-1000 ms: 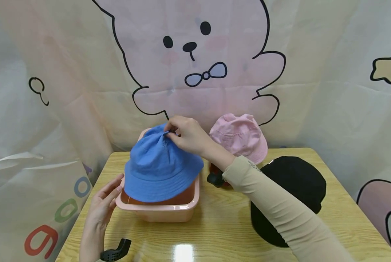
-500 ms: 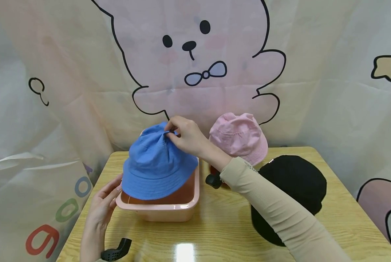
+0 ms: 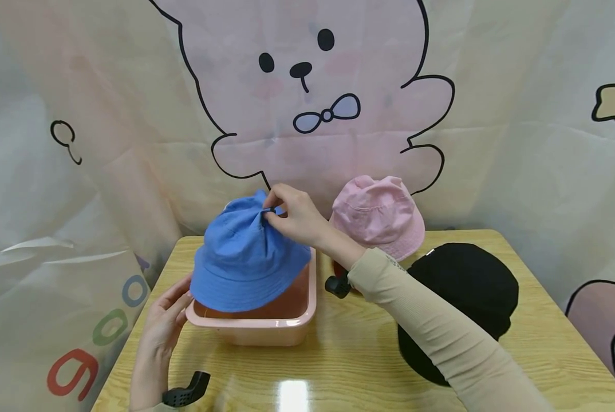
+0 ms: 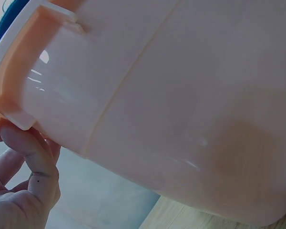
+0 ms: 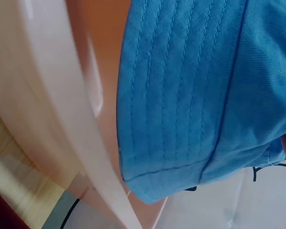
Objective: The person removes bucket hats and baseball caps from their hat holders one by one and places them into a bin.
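The blue hat (image 3: 248,263) is over the mouth of the pink basin (image 3: 282,324), brim down, lying below and L of the R hand (image 3: 297,215), whose fingers are clamped on its crown, w/ L hand (image 3: 163,317) gripping the basin's L rim.

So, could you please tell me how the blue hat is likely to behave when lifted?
The blue hat will probably feel light and floppy, since its cloth crown puckers where the right hand pinches it. Its brim, ringed with stitching, may hold its shape better.
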The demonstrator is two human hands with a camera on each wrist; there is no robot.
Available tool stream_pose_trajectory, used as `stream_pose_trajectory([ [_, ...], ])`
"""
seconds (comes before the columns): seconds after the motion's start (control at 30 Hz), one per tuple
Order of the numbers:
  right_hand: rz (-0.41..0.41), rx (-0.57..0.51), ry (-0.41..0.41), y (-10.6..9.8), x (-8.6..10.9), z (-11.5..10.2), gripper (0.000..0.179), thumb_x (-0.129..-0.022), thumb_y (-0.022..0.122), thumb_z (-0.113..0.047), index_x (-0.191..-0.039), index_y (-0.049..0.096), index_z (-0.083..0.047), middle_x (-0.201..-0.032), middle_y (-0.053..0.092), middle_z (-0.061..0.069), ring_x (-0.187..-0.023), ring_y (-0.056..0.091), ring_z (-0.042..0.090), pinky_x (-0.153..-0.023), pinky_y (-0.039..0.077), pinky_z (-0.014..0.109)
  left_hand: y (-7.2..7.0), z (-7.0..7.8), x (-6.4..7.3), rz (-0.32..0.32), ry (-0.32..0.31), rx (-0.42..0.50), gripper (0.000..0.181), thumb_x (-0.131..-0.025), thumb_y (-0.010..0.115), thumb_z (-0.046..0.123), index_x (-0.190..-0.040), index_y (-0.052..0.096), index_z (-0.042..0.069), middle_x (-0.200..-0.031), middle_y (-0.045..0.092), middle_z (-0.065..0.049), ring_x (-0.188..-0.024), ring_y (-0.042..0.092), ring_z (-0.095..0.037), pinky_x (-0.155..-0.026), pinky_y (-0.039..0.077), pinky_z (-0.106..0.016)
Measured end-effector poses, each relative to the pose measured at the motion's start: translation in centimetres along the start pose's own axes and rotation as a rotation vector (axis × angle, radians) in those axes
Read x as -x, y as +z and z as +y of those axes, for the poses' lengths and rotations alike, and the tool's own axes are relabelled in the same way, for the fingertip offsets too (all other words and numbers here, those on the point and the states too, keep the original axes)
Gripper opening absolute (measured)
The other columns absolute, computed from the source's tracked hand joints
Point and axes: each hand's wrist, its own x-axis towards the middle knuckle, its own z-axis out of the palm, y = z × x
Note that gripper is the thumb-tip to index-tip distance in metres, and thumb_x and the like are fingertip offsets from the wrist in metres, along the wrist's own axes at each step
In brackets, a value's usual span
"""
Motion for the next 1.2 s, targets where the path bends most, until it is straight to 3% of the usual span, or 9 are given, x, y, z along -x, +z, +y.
stream_pose_trajectory([
  [0.2,-0.004,0.001,0.026,0.1,0.0,0.1,0.005,-0.086,0.064,-0.007,-0.090,0.062,-0.007,-0.095,0.064,0.005,-0.097,0.064,0.018,-0.074,0.056,0.024,0.0,-0.1,0.0,-0.009,0.022,0.044,0.040,-0.097,0.050,0.001,-0.106,0.070,0.035,-0.105,0.068,0.018,-0.093,0.064,0.002,-0.076,0.054,-0.015],
  [0.4,-0.034,-0.020,0.045,-0.4,1.3,1.3,0.006,-0.085,0.062,-0.002,-0.091,0.061,-0.003,-0.095,0.063,0.009,-0.095,0.065,0.021,-0.076,0.058,0.027,0.1,-0.1,-0.1,0.006,-0.016,0.017,0.037,-0.097,0.052,0.004,-0.105,0.069,0.036,-0.107,0.068,0.019,-0.095,0.064,0.002,-0.078,0.054,-0.016],
  [0.67,-0.054,-0.006,0.063,-1.6,3.0,3.1,0.007,-0.086,0.064,-0.002,-0.092,0.063,-0.006,-0.096,0.064,0.008,-0.085,0.065,0.018,-0.074,0.056,0.026,0.2,0.1,-0.2,0.037,-0.054,-0.010,0.033,-0.096,0.055,0.007,-0.122,0.067,0.025,-0.112,0.066,0.020,-0.101,0.063,0.003,-0.080,0.054,-0.016],
  [0.8,-0.061,0.009,0.067,-1.8,3.3,3.5,0.007,-0.086,0.065,-0.003,-0.092,0.063,-0.006,-0.096,0.064,0.007,-0.085,0.063,0.018,-0.073,0.057,0.028,0.0,0.2,-0.2,0.032,-0.042,0.005,0.033,-0.096,0.054,0.006,-0.121,0.067,0.023,-0.112,0.067,0.019,-0.101,0.063,0.003,-0.079,0.054,-0.016],
  [1.2,-0.166,0.026,0.113,0.3,3.8,4.2,0.009,-0.086,0.066,-0.002,-0.094,0.063,-0.006,-0.098,0.066,0.008,-0.089,0.070,0.020,-0.080,0.058,0.033,0.1,0.1,0.0,0.015,-0.016,0.028,0.034,-0.097,0.052,0.003,-0.116,0.070,0.025,-0.110,0.069,0.017,-0.099,0.064,0.001,-0.076,0.055,-0.017],
])
